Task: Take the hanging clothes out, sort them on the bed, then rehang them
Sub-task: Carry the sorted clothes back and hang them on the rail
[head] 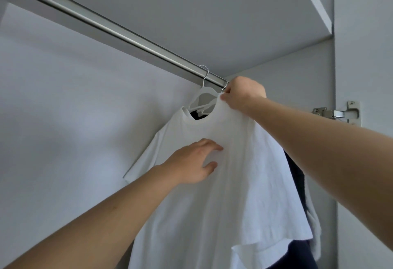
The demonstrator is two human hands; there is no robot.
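A white T-shirt (212,200) hangs at the right end of the metal wardrobe rail (119,32). My right hand (242,95) is raised by the rail's end and pinches the shirt's collar where a hanger hook sits. My left hand (193,162) lies against the shirt's chest with fingers spread. Behind the collar a white hanger (202,100) hooks over the rail. A dark garment (297,183) hangs behind the shirt, mostly hidden.
The wardrobe's pale back wall (63,109) fills the left. The right side panel (314,73) is close by the clothes, with a metal door hinge (338,113) beyond it. A shelf underside (212,13) spans overhead. The rail's left stretch is bare.
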